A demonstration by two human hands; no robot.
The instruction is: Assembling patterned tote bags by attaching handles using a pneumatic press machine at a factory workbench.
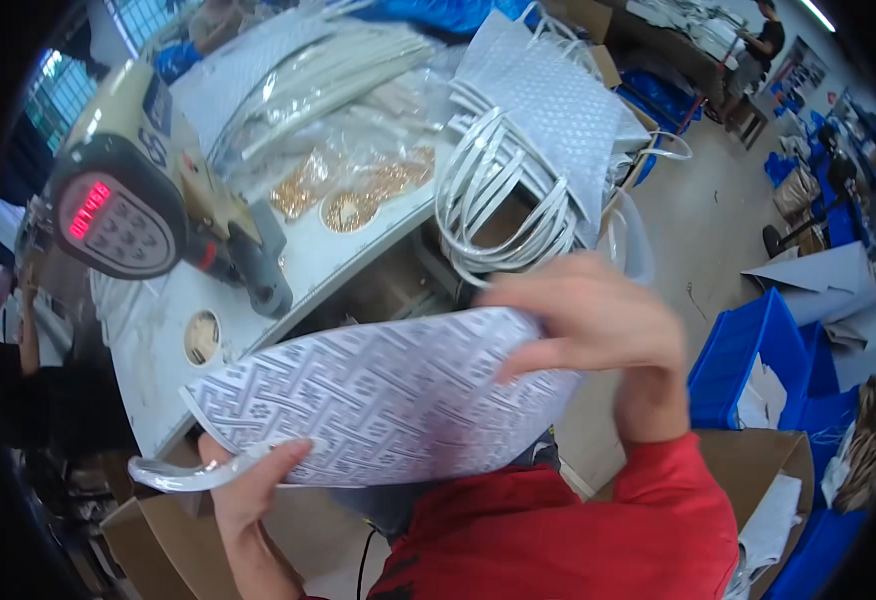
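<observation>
Left grip (246,485) has the near left corner of a silvery patterned panel (383,400) pinched, fingers mostly hidden behind, with a white strap (173,478) across it; can't tell if they're joined. Right grip (598,315) is at the panel's other end, too blurry for me to say whether it's clamped or just laid on. Panel's up in front of the surface (328,258), blocking my view of part of the near edge. Beige machine (123,215) at the left end has lit red digits and bold side lettering, keypad marks too fuzzy. Gold bits (378,185) by the near edge are too tiny to sort out.
</observation>
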